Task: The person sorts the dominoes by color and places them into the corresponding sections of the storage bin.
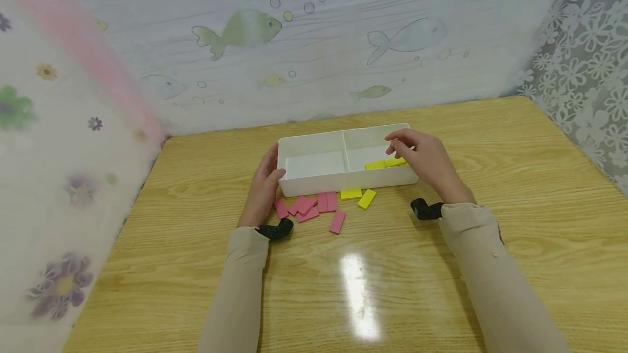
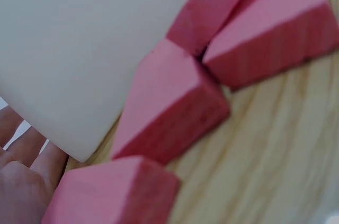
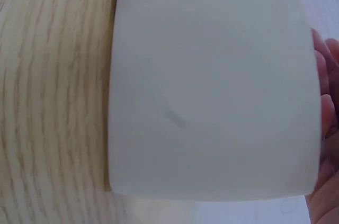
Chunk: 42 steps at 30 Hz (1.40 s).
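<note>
You have one white tray (image 1: pixel 314 184) with two compartments, its left end against your left hand (image 1: pixel 262 187). Two yellow blocks (image 1: pixel 385 163) lie inside it, right under the fingers of your right hand (image 1: pixel 424 162). Two more yellow blocks (image 1: pixel 359 196) sit on the surface (image 1: pixel 490 244), between your hands and just in front of the tray. Just right of your left hand is a cluster of pink blocks (image 1: pixel 311 207); about six show, though they overlap, so the exact count is unclear.
</note>
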### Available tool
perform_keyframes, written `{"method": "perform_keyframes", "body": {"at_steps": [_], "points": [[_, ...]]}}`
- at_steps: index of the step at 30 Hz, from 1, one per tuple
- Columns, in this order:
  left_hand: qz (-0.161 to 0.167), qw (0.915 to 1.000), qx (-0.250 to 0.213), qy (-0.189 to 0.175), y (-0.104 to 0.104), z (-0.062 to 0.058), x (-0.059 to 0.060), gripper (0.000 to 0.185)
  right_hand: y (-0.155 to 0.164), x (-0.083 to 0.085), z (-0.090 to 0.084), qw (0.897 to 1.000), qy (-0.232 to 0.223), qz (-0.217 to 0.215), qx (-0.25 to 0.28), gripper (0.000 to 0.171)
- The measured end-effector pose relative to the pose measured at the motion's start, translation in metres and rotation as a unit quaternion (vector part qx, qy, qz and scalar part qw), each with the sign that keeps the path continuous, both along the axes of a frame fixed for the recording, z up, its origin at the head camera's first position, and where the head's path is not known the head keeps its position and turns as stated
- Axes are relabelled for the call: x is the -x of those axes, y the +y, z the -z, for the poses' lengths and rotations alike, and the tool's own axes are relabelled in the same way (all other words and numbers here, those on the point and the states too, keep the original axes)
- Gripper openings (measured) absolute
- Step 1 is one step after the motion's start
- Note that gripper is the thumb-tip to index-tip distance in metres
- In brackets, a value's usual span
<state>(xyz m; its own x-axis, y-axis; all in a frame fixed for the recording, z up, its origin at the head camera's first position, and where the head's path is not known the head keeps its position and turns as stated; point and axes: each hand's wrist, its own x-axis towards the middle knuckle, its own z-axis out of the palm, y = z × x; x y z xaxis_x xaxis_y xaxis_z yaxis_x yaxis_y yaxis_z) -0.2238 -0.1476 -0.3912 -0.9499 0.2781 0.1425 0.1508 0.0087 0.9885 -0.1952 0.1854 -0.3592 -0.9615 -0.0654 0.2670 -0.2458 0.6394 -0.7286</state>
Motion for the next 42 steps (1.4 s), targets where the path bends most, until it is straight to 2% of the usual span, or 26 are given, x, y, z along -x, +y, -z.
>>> {"method": "perform_keyframes", "body": {"at_steps": [4,13,21,28,32,35,42], "points": [[-0.001,1.0,-0.001,0.003,0.0,0.0,0.0,0.059,-0.001,-0.001,-0.006,1.0,-0.008,-0.017,0.007,0.024],[-0.009,0.9999,0.008,-0.001,-0.001,0.001,0.0,0.059,-0.004,-0.004,-0.014,0.993,-0.089,-0.08,-0.018,0.026],[-0.009,0.9999,0.005,-0.004,0.0,0.001,-0.001,0.059,-0.007,-0.007,-0.018,0.976,-0.154,-0.153,-0.004,0.032],[-0.005,1.0,0.0,-0.002,0.0,0.001,-0.001,0.059,-0.01,-0.008,-0.021,0.963,-0.184,-0.196,-0.029,0.03],[-0.004,1.0,-0.001,-0.001,0.0,0.001,-0.001,0.059,-0.012,-0.011,-0.02,0.949,-0.209,-0.233,-0.05,0.029],[-0.003,1.0,-0.002,-0.003,0.0,0.001,-0.001,0.059,-0.015,-0.012,-0.018,0.94,-0.211,-0.257,-0.077,0.032],[-0.002,1.0,-0.002,-0.001,0.001,0.001,-0.001,0.059,-0.016,-0.015,-0.017,0.932,-0.222,-0.258,-0.124,0.036]]}}
